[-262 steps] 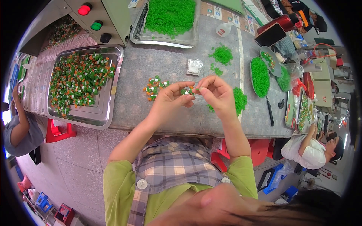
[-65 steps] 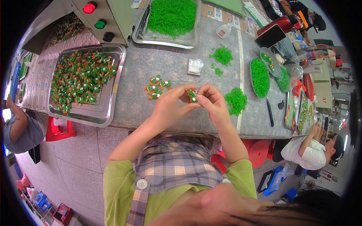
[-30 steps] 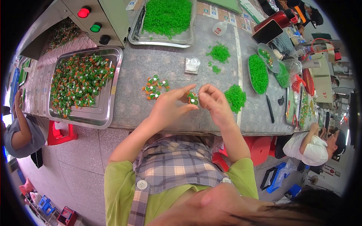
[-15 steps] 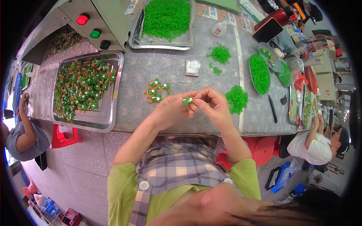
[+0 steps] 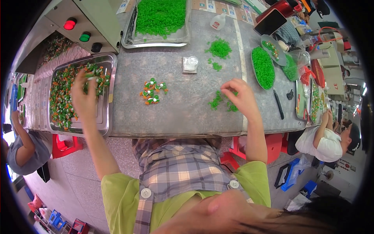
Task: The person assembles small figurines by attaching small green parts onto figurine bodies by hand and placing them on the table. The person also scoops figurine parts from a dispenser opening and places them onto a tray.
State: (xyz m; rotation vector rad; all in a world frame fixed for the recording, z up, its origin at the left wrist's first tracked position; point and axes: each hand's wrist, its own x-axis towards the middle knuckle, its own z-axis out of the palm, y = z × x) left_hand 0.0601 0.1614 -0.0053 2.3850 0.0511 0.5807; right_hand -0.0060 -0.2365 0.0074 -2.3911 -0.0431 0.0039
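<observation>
My left hand (image 5: 85, 97) is over the metal tray (image 5: 110, 84) on the left, thumb and fingers apart, slightly blurred. A small green-and-white piece shows by its fingertips, and I cannot tell whether it touches them. Heaped in that tray are small green, orange and white figures (image 5: 64, 95). My right hand (image 5: 244, 99) is closed in a pinch above loose green bits (image 5: 215, 100), partly covering them; what it pinches, if anything, is hidden. Between the hands, a small cluster of green, white and orange figures (image 5: 153, 92) lies on the grey table (image 5: 175, 113).
A tray of green bits (image 5: 161, 19) is at the back, beside a machine (image 5: 83, 23) with lit buttons. A small white pot (image 5: 191, 63), a bottle (image 5: 217, 22), another green pile (image 5: 220, 48), an oval dish (image 5: 263, 68) and a black pen (image 5: 278, 104) are around. Co-workers sit at both sides.
My hands have parted. The left has moved left to the tray from the middle, where both held a small green-and-white figure; the right has moved right to the green bits. The view has shifted slightly.
</observation>
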